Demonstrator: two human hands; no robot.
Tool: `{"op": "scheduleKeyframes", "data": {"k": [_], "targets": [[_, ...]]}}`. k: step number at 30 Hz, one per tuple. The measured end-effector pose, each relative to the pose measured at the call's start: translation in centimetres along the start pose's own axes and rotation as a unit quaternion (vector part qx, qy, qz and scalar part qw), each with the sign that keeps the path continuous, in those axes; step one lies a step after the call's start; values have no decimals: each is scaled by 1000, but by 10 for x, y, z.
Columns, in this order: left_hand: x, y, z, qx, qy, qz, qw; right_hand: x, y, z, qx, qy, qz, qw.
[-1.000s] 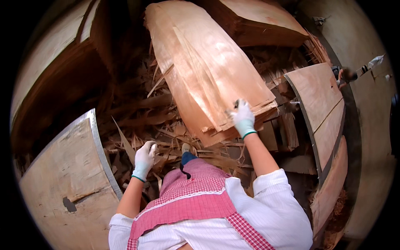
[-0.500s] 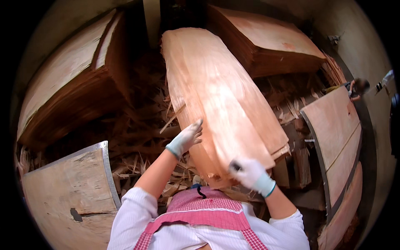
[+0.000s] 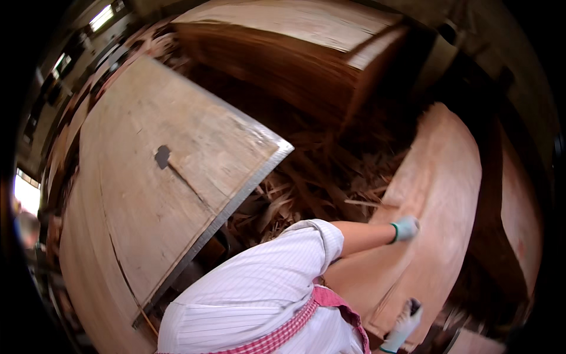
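Note:
A large thin veneer sheet (image 3: 439,189), pale reddish wood, curves up at the right. My left hand (image 3: 405,228), in a light glove with a green cuff, reaches across from my white striped sleeve and grips the sheet near its middle. At the sheet's lower edge, near the bottom of the view, my right hand (image 3: 405,323), also gloved, holds on. My red checked apron shows below my shoulder.
A big wooden board (image 3: 159,200) with a metal-trimmed edge fills the left. A tall stack of veneer (image 3: 295,41) stands at the back. Splintered wood scraps (image 3: 306,189) lie piled between board and sheet. More wood panels (image 3: 519,224) lean at the far right.
The view has swung to the left, so the board now fills the picture and the sheet sits at the right. Both hands stay on the sheet, the left one stretched further across.

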State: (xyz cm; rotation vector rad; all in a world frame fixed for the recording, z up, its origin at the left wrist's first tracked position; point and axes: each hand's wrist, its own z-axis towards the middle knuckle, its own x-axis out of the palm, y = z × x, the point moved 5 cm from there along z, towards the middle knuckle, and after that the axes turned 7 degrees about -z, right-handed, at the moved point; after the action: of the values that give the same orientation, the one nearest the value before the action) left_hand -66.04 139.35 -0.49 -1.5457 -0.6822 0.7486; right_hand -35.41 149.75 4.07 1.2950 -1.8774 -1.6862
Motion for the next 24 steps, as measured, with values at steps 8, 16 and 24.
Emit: {"op": "scheduleKeyframes", "data": {"k": [8,16,24], "targets": [[-98,-101,7,-6,70,-221,973,89,76,118,79,166,138,973],[-271,-96,29,11,4,-16,1000,190,173,197,-63,174,226,956],[-309,-77,-6,18,-16,53,998,47,297,164,-177,104,-107,973]]}}
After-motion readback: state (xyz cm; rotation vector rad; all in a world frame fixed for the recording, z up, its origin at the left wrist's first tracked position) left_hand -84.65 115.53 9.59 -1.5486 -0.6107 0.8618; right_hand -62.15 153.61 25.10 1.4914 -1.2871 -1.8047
